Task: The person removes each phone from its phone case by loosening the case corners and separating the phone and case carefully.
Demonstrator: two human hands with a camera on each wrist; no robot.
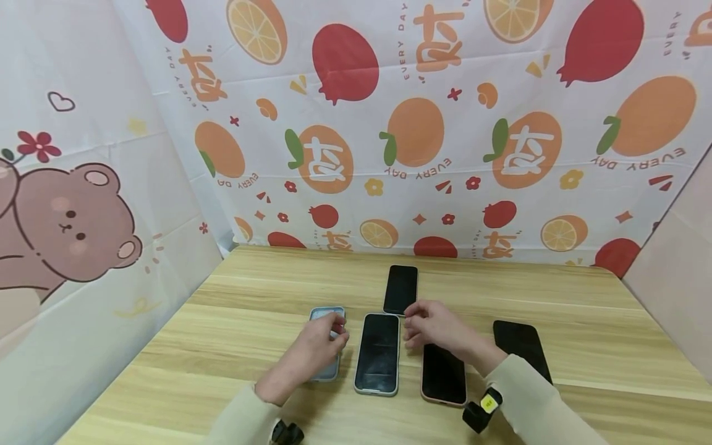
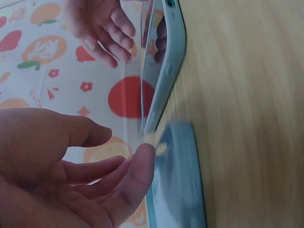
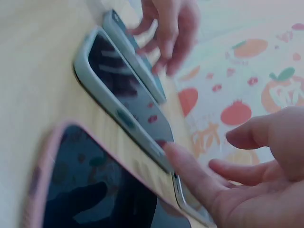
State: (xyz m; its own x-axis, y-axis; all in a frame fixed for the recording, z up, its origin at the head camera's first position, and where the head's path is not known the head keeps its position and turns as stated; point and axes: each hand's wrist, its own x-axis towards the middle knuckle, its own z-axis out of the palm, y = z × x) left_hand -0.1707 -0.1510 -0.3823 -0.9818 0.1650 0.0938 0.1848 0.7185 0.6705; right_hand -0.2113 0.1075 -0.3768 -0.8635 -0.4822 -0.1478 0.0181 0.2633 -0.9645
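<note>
Left hand [image 1: 320,343] and right hand [image 1: 440,327] grip nothing, thumbs apart from fingers; the smartphone [image 1: 377,352], probably stiff with slippery glass, is best held by its case [image 1: 376,392] sides.

The cloth [image 1: 417,133] behind the worktop's far edge [image 1: 345,257] says "EVERY DAY" many times. The yellow screen [image 1: 490,403] is too tiny to read.

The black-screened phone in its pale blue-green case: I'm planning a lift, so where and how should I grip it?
Probably pinch the phone by its long edges midway, from above: it lies flat, screen up, with wooden tabletop showing along both sides.
</note>
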